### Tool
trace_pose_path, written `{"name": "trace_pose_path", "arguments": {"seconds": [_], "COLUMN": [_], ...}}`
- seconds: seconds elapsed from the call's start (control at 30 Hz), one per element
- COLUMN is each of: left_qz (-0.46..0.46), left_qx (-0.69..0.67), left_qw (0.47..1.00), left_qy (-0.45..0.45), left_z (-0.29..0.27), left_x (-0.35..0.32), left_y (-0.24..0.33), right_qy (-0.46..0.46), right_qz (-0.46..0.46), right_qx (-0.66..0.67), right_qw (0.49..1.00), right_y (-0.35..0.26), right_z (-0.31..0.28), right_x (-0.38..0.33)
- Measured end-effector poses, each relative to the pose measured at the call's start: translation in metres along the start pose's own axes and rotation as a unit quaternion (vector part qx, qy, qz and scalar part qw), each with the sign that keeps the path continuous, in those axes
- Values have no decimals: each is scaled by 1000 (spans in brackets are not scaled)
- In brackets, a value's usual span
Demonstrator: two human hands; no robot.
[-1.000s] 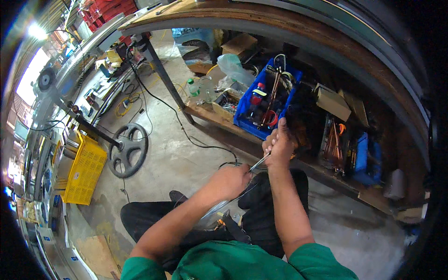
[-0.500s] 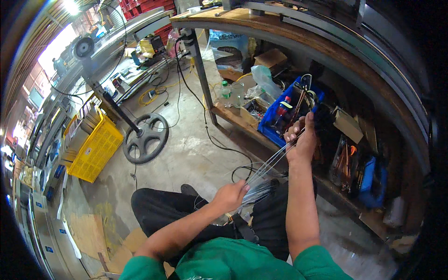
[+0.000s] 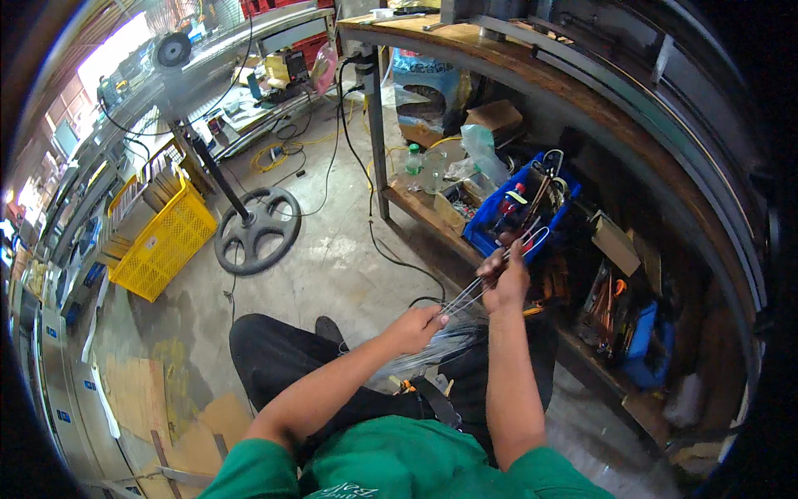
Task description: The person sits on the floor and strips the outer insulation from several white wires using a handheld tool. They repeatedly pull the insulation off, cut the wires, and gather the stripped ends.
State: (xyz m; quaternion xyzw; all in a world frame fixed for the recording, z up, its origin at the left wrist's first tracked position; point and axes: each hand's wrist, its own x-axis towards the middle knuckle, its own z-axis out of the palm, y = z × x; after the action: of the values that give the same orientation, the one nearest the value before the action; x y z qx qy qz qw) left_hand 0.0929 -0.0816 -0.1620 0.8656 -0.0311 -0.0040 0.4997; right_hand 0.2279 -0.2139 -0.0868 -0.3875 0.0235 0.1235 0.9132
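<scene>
Several thin silvery wires [image 3: 466, 298] stretch between my two hands above my lap. My left hand [image 3: 418, 328] is closed around their lower part. Farther up and to the right, my right hand [image 3: 505, 281] grips the same wires, and their bent, looped ends [image 3: 539, 238] stick out past its fingers. Under my hands a loose bundle of similar grey wires [image 3: 424, 356] lies across my lap. A small thing with orange on it [image 3: 406, 386] sits at my waist; its kind is unclear.
A workbench [image 3: 482, 37] stands at the right. Its lower shelf [image 3: 426, 209] carries a blue bin of tools [image 3: 482, 231], a second blue container [image 3: 644, 353] and cardboard boxes. To the left are a stand with a wheel-shaped base [image 3: 258, 231] and a yellow crate [image 3: 162, 249]. Cables cross the floor.
My right hand has come down and nearer to my left, still holding wires. Looped wire ends now show beyond its fingers. The view has shifted slightly.
</scene>
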Motion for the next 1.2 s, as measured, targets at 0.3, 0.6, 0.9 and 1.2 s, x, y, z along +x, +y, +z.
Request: {"name": "trace_pose_path", "arguments": {"seconds": [0.3,0.6,0.9,1.2], "left_qz": [-74,-79,-140,-11], "left_qx": [-304,-274,-113,-4], "left_qw": [931,953,974,980], "left_qy": [-189,-101,-136,-200], "left_z": [-19,-7,-39,-40], "left_x": [-19,-49,-99,-105], "left_y": [-25,-49,-37,-19], "right_qy": [32,-4,126,237], "right_qz": [30,-36,-120,-142], "right_qx": [42,-49,10,13], "right_qw": [998,998,985,961], "right_y": [-15,-82,-208,-246], "right_z": [12,41,-122,-98], "right_x": [-10,1,82,18]}}
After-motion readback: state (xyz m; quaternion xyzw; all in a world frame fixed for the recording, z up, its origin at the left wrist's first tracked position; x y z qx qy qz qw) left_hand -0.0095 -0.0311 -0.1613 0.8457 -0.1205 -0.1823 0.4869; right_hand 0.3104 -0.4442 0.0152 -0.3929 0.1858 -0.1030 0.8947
